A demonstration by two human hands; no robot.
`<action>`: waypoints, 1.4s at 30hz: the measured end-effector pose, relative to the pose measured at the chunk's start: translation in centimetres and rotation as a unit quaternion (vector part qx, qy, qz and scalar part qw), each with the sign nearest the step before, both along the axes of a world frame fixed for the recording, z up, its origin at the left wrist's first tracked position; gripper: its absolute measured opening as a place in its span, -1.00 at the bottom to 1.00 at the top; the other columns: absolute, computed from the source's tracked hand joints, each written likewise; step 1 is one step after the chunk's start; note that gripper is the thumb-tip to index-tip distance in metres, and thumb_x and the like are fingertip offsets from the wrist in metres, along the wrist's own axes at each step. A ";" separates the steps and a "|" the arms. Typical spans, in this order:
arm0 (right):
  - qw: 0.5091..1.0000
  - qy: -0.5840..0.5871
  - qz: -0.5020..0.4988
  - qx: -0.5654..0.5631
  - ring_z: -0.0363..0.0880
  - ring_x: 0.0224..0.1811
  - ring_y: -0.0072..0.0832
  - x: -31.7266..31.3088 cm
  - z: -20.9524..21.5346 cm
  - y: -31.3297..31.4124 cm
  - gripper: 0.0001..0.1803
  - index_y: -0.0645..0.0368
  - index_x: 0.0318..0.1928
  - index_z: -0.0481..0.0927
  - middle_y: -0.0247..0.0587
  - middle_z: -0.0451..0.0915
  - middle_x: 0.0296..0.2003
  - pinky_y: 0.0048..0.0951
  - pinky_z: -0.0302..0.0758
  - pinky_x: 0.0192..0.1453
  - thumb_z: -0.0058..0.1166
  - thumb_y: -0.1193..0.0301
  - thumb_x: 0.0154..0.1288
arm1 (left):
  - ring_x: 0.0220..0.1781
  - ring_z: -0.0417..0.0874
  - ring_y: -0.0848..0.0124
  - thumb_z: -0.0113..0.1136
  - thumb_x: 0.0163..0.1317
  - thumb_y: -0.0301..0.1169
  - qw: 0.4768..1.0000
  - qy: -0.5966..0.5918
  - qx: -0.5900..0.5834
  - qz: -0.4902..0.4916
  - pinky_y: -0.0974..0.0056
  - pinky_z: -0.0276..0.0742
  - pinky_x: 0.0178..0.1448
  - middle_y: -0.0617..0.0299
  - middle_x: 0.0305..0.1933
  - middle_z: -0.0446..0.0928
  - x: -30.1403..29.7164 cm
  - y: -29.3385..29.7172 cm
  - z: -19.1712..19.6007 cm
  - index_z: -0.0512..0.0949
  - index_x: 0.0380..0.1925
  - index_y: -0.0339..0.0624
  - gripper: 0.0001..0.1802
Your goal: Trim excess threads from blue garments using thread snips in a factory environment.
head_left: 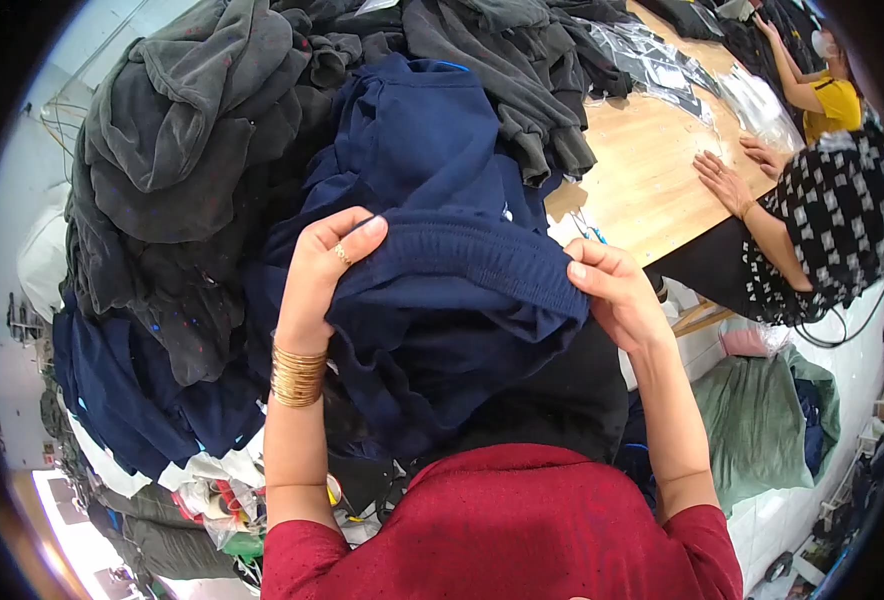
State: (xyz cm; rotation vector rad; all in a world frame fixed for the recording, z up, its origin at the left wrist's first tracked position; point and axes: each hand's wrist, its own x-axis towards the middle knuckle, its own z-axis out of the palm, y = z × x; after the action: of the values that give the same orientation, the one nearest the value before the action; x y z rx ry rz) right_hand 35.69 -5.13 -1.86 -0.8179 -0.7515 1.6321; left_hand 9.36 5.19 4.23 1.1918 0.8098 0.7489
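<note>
Navy blue pants with a gathered elastic waistband hang in front of me, the band held stretched between both hands. My left hand, with a gold ring and stacked gold bangles at the wrist, is closed on the band's left end, thumb on top. At the right end, my right hand pinches the band between thumb and fingers. Just beyond lies another navy garment on the pile; where the two pieces of navy cloth part cannot be made out fully.
Dark grey garments are heaped at the left and far side. A wooden table at the right bears clear plastic bags and blue-handled scissors. A co-worker in a black-and-white patterned covering rests hands on it. Green cloth hangs lower right.
</note>
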 end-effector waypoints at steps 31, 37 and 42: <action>0.986 -0.068 -0.146 0.053 0.41 -0.23 -0.75 -2.5 1.7 1.9 -0.85 0.16 -0.20 0.41 -0.42 0.49 -0.29 -0.69 0.33 -0.10 0.06 0.48 0.24 | -0.17 0.60 0.27 0.18 0.19 -0.35 0.932 0.278 0.225 0.061 0.28 0.52 -0.05 0.00 -0.22 0.54 1.7 -6.0 -6.3 0.37 -0.11 -0.35 -0.64; 0.986 -0.071 -0.114 0.100 0.40 -0.17 -0.71 -4.1 3.7 3.1 -0.80 0.18 -0.16 0.40 -0.39 0.48 -0.22 -0.68 0.31 -0.06 0.08 0.48 0.21 | 0.11 0.48 0.24 0.15 0.22 -0.29 0.972 0.207 0.108 -0.028 0.26 0.41 0.15 -0.15 0.01 0.43 5.1 -5.1 -8.2 0.09 0.13 -0.45 -0.36; 0.977 -0.109 -0.091 0.161 0.35 -0.33 -0.80 -4.8 5.5 3.6 -0.84 0.19 -0.22 0.39 -0.49 0.44 -0.40 -0.72 0.31 -0.22 0.07 0.49 0.23 | 0.06 0.46 0.42 0.16 0.20 -0.41 0.999 0.031 0.001 -0.030 0.37 0.33 0.17 0.12 0.02 0.43 5.0 -5.2 -8.8 0.19 0.12 -0.40 -0.44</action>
State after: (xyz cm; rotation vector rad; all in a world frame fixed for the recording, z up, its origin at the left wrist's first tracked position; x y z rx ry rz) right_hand 30.93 -1.55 3.60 -0.8124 -1.0334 1.2278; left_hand 14.34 -0.04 -4.57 1.2408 0.8206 0.6661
